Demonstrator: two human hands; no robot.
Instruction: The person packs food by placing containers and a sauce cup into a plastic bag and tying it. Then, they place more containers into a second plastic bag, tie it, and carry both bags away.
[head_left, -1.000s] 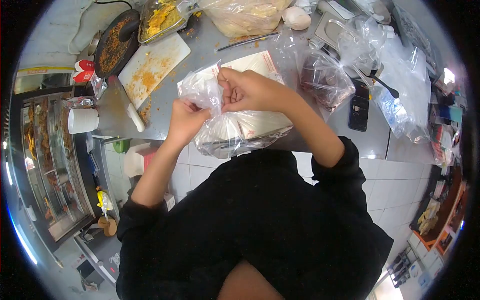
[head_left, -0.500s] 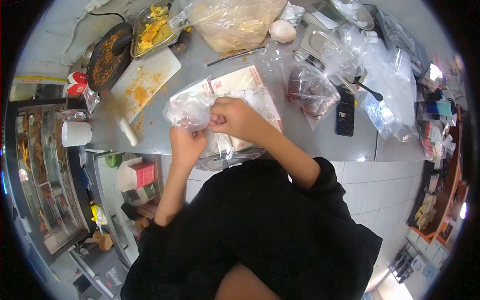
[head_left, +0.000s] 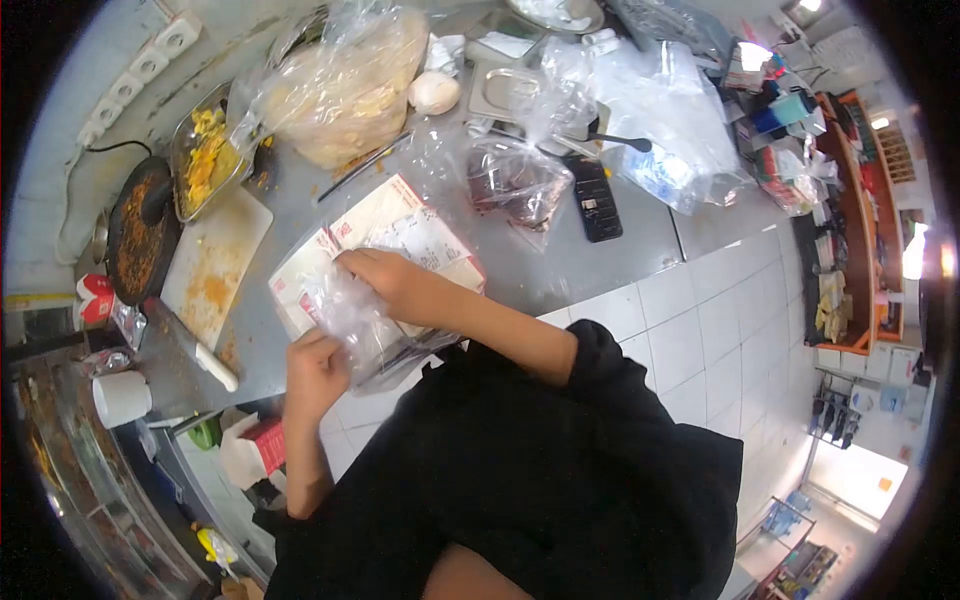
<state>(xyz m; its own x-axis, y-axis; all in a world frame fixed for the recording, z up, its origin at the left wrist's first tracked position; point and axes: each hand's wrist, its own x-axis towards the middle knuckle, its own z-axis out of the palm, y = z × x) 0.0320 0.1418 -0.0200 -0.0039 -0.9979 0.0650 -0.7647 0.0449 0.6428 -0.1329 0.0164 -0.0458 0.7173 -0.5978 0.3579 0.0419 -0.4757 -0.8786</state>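
A clear plastic bag (head_left: 352, 312) surrounds white cardboard boxes (head_left: 395, 212) with red print, near the counter's front edge. A paper slip with printing (head_left: 412, 238) lies on top of one box. My left hand (head_left: 318, 378) is closed on the bag's gathered plastic at the near left side. Over the boxes, my right hand (head_left: 392, 284) pinches the bunched plastic a little farther up, with its fingertips partly hidden. Both hands stay close together, the crumpled film between them.
On the left are a knife (head_left: 215, 368), a stained cutting board (head_left: 215, 275) and a stone mortar (head_left: 140, 235). Behind stand a food tray (head_left: 212, 160) and a large filled bag (head_left: 345, 90). A bag of dark food (head_left: 515, 182) and a phone (head_left: 597, 203) lie right.
My view has turned, so the counter appears tilted and shifted left. My hands have moved farther apart, with the plastic spread between them.
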